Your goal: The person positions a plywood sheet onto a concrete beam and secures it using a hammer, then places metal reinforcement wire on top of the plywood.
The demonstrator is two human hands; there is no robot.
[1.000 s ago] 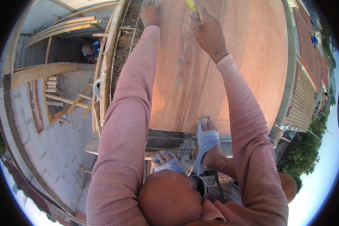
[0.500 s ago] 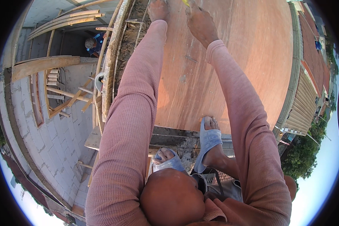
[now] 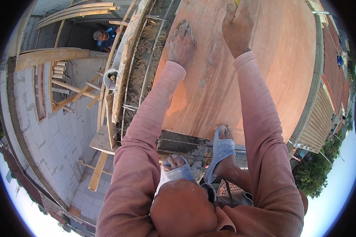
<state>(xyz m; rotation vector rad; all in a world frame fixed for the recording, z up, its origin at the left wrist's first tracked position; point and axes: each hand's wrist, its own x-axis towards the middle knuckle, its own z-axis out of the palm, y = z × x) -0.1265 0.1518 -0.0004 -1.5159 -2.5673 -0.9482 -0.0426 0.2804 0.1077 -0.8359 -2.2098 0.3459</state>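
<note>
A large reddish-brown plywood sheet [image 3: 265,79] lies in front of me. My left hand [image 3: 182,45] rests near its left edge, palm down, dusty fingers stretched forward; nothing shows in it. Further right, my right hand [image 3: 238,31] is closed around a yellow handle [image 3: 237,2]. The rest of that tool is cut off by the upper edge of the view, so its kind is hidden. Between and below the hands, a thin nail-like piece [image 3: 211,63] lies on the plywood.
Left of the sheet runs a trough with steel rebar [image 3: 153,51] and a rough formwork board [image 3: 124,75]. A white bucket [image 3: 110,79] hangs beside it. Below left, another person [image 3: 106,37] stands among bamboo poles [image 3: 77,14]. My sandalled feet [image 3: 221,150] are at the sheet's near edge.
My left hand has come back nearer to me, lower in view. The right hand has shifted right, still round the yellow handle. The whole view has moved slightly, showing more of the bucket.
</note>
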